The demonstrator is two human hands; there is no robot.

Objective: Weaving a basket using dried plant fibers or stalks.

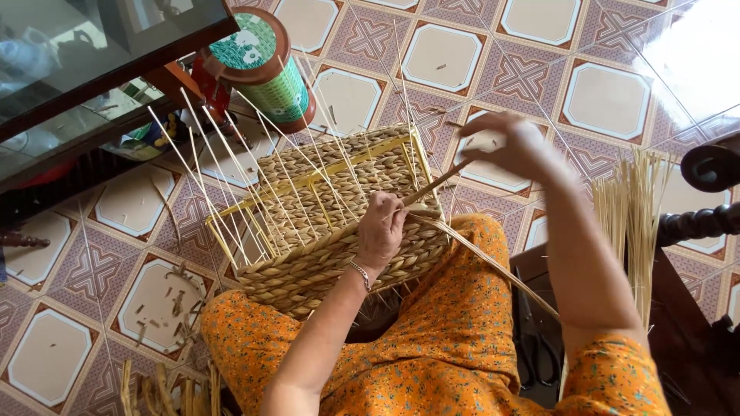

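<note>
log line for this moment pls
left hand: pressing rim of half-woven rectangular straw basket | right hand: raised, pulling flat straw strand | basket on lap

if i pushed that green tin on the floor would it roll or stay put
The green tin is round and appears tilted, so it would probably roll or topple. The tiled floor looks glossy, so it might slide too. Its weight cannot be judged.

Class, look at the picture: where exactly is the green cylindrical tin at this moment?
In the head view, the green cylindrical tin stands on the tiled floor at upper left, beside the glass-topped table and beyond the woven basket.
</note>
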